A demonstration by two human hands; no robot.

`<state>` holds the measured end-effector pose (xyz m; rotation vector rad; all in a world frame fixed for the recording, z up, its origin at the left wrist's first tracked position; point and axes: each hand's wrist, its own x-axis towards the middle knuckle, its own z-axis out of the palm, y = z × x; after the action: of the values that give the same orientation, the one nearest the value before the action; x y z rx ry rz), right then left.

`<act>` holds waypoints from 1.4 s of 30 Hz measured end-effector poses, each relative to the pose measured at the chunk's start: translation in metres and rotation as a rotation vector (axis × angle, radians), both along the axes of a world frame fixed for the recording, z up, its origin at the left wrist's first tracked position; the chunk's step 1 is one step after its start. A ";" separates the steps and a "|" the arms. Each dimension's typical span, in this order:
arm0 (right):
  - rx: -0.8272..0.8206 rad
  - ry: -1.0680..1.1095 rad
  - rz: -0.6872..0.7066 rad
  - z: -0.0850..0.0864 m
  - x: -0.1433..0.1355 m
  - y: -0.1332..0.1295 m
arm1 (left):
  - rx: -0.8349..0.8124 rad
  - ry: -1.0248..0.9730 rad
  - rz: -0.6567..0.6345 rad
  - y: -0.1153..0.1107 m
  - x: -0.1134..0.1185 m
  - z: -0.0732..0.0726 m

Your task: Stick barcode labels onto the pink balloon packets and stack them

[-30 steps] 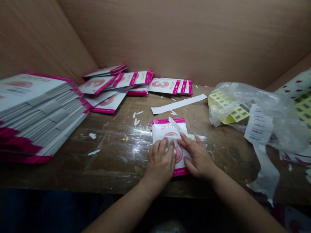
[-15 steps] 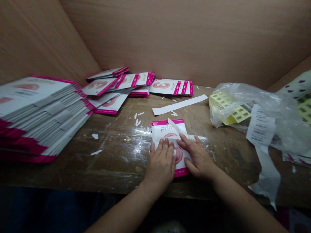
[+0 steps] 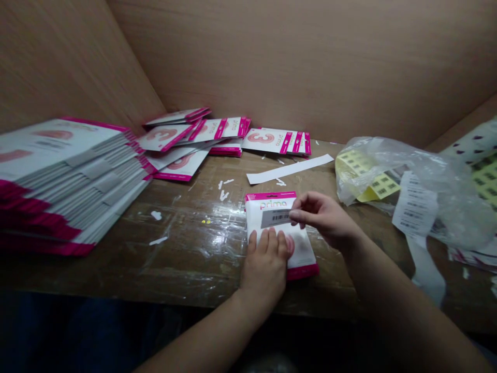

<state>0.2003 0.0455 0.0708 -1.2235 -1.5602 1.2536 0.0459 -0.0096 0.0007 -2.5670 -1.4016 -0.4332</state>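
A white and pink packet marked "prima" lies near the table's front edge. Flat on its lower left part rests my left hand, fingers stretched out. Above the packet's right side my right hand pinches the end of a small strip with a barcode between thumb and fingers. The strip hangs over the middle of the packet and hides part of its print.
A tall stack of packets stands at the left. More packets lie along the back panel. Behind the packet is a long white strip. A clear plastic bag with label sheets sits at the right, a barcode ribbon trailing from it.
My right hand has lifted off the packet and closed on the strip, whose barcode now shows. My left hand remains on the packet, slightly lower.
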 end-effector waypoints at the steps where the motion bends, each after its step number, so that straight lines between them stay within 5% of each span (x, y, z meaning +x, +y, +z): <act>1: -0.192 0.071 0.005 -0.005 -0.003 0.006 | -0.012 -0.004 0.000 -0.001 0.000 0.001; 3: -0.459 0.098 -0.028 -0.017 -0.009 0.016 | -0.036 -0.018 0.017 -0.002 0.001 0.005; 5: -0.540 0.051 -0.102 -0.027 -0.013 0.020 | -0.051 -0.027 0.047 -0.004 0.002 0.009; 10: -0.460 -0.046 -0.224 -0.033 -0.015 0.019 | -0.054 -0.032 0.082 -0.007 0.001 0.014; 20: -0.430 -0.203 -0.173 -0.039 -0.009 0.022 | -0.035 -0.053 0.003 -0.002 -0.002 0.004; 26: -0.135 -0.805 -0.185 -0.034 -0.013 0.027 | -0.080 -0.014 -0.047 0.001 0.000 0.002; 31: -0.075 -1.060 -0.333 -0.021 0.032 0.023 | -0.129 -0.076 -0.090 0.007 -0.010 0.011; 33: -0.150 -0.977 -0.346 -0.020 0.049 0.017 | -0.145 -0.175 -0.029 0.016 -0.027 0.017; 37: -0.371 -0.683 -0.183 -0.032 0.045 0.000 | -0.204 -0.260 0.325 0.035 -0.055 0.016; 39: -0.298 -0.684 -0.168 -0.041 0.029 -0.007 | -0.343 -0.333 0.329 0.036 -0.056 0.011; 42: -0.142 -0.631 -0.211 -0.049 0.011 -0.016 | -0.546 -0.759 0.266 0.030 -0.045 0.010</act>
<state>0.2114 0.0295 0.0215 -1.9530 -1.7228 0.8934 0.0012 0.0205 0.0103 -2.6512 -2.3560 -1.2126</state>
